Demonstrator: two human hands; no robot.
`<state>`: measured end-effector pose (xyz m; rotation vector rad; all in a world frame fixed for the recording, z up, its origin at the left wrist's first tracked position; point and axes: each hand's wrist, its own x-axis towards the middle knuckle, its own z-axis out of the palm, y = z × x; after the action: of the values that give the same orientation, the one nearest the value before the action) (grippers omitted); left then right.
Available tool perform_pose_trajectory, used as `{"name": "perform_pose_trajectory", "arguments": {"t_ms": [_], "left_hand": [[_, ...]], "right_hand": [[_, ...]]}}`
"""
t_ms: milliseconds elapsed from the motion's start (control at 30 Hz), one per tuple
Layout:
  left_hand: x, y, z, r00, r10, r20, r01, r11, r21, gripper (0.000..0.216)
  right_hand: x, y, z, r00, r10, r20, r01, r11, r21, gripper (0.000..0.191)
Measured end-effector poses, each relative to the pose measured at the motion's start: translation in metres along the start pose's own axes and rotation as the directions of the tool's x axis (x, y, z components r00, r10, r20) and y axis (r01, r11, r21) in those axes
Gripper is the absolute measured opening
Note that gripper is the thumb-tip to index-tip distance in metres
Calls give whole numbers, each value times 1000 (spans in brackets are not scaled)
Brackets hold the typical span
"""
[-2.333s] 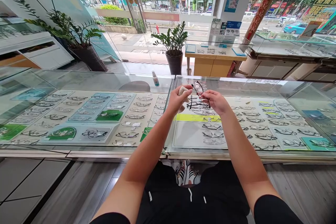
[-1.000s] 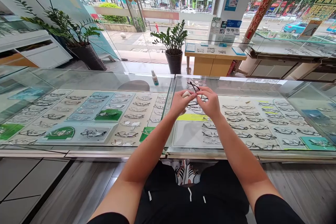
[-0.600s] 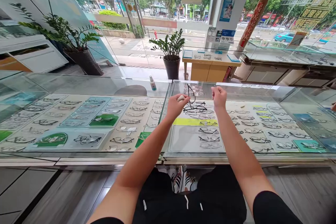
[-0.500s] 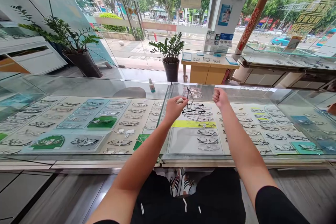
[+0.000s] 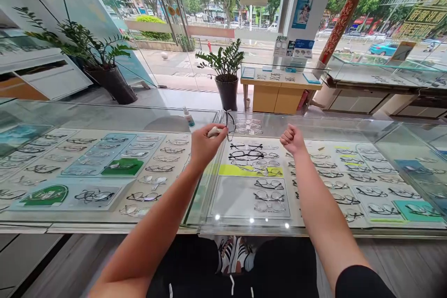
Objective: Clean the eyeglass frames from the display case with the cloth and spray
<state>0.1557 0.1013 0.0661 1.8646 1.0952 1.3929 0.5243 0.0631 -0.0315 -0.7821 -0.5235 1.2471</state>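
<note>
My left hand [image 5: 203, 143] is closed on a small white cloth [image 5: 213, 132] and on a pair of thin-framed glasses [image 5: 230, 124], held up above the glass counter [image 5: 314, 123]. My right hand [image 5: 292, 139] hovers over the counter in a loose fist with nothing visible in it, apart from the glasses. A black-framed pair [image 5: 245, 154] lies below and between the two hands; I cannot tell whether it rests on the glass or inside the case.
Two glass display cases with several rows of glasses [image 5: 139, 167] run left to right. A small spray bottle [image 5: 188, 117] stands on the left case top. Potted plants [image 5: 225, 74] and a yellow display table [image 5: 279, 88] stand beyond, by the shop window.
My right hand has let go of the glasses and moved right, closing into a fist. My left hand has carried the glasses and cloth left. The view has shifted.
</note>
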Motion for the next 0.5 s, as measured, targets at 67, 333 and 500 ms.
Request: {"name": "perform_pose_trajectory", "arguments": {"t_ms": [67, 333, 500], "left_hand": [[22, 10, 2, 988, 53, 144, -65, 995, 74, 28], [97, 10, 69, 664, -128, 737, -411, 760, 503, 23], [95, -4, 100, 587, -156, 794, -540, 656, 528, 21]], "right_hand": [[1, 0, -1, 1000, 24, 11, -24, 1000, 18, 72], [-2, -2, 3, 997, 65, 34, -66, 998, 23, 68], [-1, -1, 5, 995, 76, 71, -78, 997, 15, 68]]}}
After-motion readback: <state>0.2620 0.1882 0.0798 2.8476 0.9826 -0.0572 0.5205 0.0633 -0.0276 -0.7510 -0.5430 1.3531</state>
